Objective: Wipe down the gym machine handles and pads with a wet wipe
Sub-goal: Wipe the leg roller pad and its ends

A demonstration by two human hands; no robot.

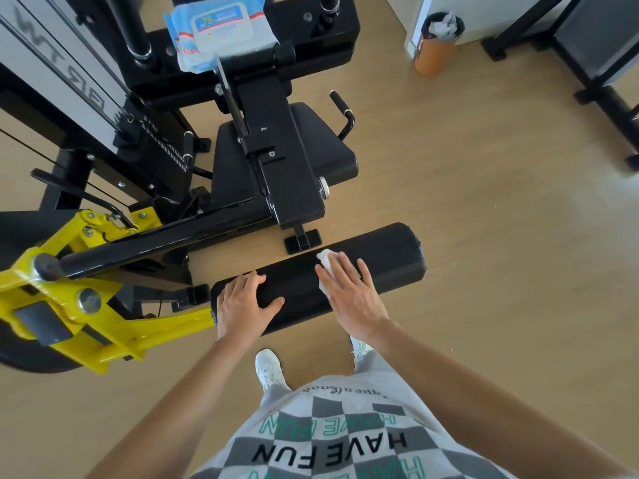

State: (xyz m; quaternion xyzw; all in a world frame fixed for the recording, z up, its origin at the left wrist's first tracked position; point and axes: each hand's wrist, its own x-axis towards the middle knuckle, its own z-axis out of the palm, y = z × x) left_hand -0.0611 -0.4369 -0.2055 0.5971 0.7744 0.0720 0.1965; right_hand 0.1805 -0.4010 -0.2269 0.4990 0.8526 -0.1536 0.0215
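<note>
Pale wood-plank floor (484, 202). Black textured cylindrical roller pad (390, 261) on yellow steel frame (114, 326). Right hand (349, 292), fingers straight and slightly apart, presses crumpled white wet wipe (325, 259) on the pad top. Left hand (242, 305) fingers curl round the pad's left end.

Bright, even daylight here; a soft shadow lies under the roller pad (380, 257), and the black frame (294, 188) glints. My wide lens bends the edges, and the yellow arm (69, 305) looks smeared.
</note>
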